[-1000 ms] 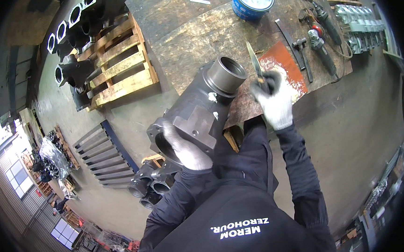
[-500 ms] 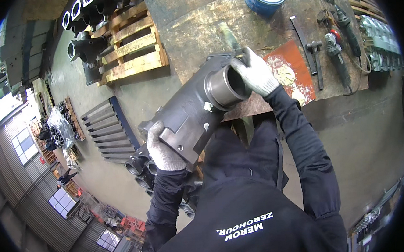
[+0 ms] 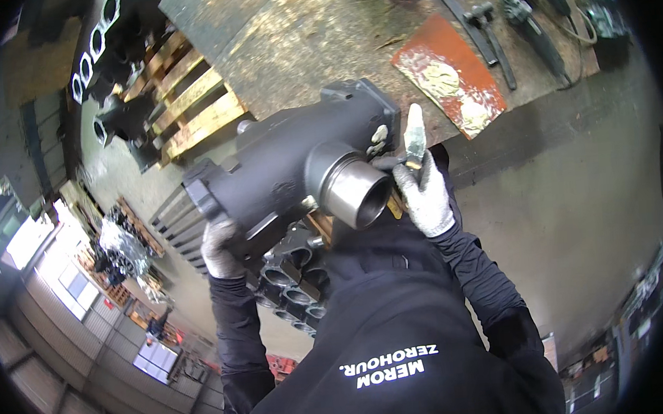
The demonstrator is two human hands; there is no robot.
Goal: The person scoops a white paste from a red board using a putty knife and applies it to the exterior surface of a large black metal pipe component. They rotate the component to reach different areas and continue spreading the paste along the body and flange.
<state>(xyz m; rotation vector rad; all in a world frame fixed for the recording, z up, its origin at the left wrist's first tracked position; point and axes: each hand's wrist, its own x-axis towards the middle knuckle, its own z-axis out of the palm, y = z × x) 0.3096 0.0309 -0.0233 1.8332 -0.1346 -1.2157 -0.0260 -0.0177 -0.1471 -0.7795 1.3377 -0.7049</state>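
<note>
Head view: the heavy dark cast-metal housing [image 3: 283,168] with its bare steel collar [image 3: 354,194] has been lifted nearer, gripped at seven o'clock by the left hand [image 3: 221,249]; the right hand [image 3: 423,197], fingers clamped on a putty blade [image 3: 415,133], has returned to three o'clock.

A white printed label [image 3: 389,364] sits upside down on the back of the person's black top; nothing else.

Matt black cast-metal housing [image 3: 283,168] with a smooth bare-steel spigot [image 3: 353,190]; rusty, scratched steel bench [image 3: 320,38].
</note>
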